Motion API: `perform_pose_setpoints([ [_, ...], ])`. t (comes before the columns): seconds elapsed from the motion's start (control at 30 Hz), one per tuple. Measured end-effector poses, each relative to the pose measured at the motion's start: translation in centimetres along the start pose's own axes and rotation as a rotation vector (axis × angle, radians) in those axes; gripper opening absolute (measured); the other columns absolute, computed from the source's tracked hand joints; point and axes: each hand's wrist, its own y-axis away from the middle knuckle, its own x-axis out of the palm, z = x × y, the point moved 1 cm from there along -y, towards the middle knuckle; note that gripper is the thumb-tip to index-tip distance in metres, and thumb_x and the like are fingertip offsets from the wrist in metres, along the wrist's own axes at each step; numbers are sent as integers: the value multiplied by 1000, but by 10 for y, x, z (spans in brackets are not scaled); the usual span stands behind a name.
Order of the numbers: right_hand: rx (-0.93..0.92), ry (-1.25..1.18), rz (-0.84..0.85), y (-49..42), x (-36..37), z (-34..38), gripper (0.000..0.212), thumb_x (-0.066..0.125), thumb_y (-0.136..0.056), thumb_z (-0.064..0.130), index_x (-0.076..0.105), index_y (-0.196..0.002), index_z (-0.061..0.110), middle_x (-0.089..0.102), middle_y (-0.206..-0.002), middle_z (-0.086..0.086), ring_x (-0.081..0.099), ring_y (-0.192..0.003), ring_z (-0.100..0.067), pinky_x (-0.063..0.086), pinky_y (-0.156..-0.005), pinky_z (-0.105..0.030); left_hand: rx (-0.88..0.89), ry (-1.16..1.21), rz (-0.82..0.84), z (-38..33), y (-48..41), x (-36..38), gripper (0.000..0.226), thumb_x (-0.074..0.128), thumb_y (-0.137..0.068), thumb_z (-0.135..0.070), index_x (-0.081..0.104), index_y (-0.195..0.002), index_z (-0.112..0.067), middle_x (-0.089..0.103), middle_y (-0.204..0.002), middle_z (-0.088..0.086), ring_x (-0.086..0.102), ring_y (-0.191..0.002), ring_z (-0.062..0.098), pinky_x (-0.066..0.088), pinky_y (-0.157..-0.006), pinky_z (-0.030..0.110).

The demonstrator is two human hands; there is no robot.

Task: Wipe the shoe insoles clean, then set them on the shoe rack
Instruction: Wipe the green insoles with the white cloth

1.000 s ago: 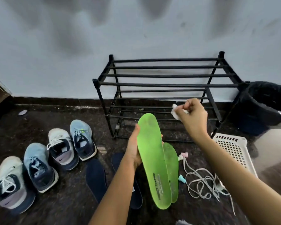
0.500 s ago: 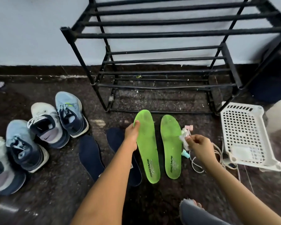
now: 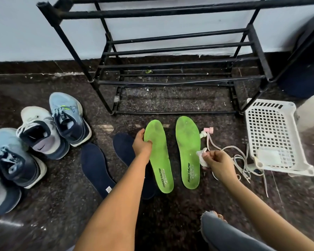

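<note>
Green foam left insole (image 3: 159,160), lying twelve-to-six, is gripped at its toe edge by the left hand (image 3: 141,143), while the right hand (image 3: 219,164), pinching a crumpled white wipe (image 3: 202,156), sits at three o'clock of the green foam right insole (image 3: 188,151).

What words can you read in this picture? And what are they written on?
"REDTAPE": heel of the green insole the left hand holds.
"REDTAPE": heel of the other green insole, beside the wipe in the right hand.
Smaller print under both: too blurred to read.
White tag on the dark blue insole: too small.
Swoosh logo, no words: on a white shoe.
</note>
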Motion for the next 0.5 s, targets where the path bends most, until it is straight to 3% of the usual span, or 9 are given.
perform_pose_setpoints([
  [0.07, 55, -145, 17, -2, -2, -2, 13, 68, -85, 11, 59, -77, 6, 60, -68, -10, 60, -60, -18, 51, -51, -22, 95, -126, -59, -5, 9, 5, 54, 57, -87, 2, 51, -137, -20, 51, -137, 4, 53, -120, 24, 44, -104, 35],
  [0.13, 101, -209, 7, -4, -2, -1, 14, 73, -80, 8, 59, -78, 7, 57, -70, -10, 59, -62, -18, 53, -53, -26, 200, -175, -24, -10, 22, 17, 42, 60, -87, 0, 57, -124, -18, 53, -130, 3, 53, -118, 22, 44, -101, 31],
  [0.23, 169, -243, -51, -8, -5, -2, 18, 76, -76, 5, 58, -76, 9, 55, -69, -8, 56, -65, -20, 56, -64, -35, 201, -199, 141, -10, 47, 45, 20, 65, -88, -6, 59, -106, -15, 61, -103, -2, 61, -97, 16, 43, -73, 12],
  [0.37, 178, -136, -132, -11, -9, -5, 22, 72, -75, 16, 54, -63, 18, 53, -56, 5, 46, -56, -15, 41, -61, -31, 88, -379, 225, 4, 70, 75, 36, 73, -84, -25, 54, -111, -11, 60, -110, 4, 61, -89, 19, 49, -74, 28],
  [0.5, 179, -100, -154, -12, -11, -10, 27, 64, -76, 14, 43, -60, 20, 51, -56, 5, 46, -58, -16, 39, -65, -34, 8, -504, 190, 16, 85, 89, 48, 76, -83, -25, 46, -116, -6, 56, -122, 12, 64, -103, 31, 52, -81, 39],
])
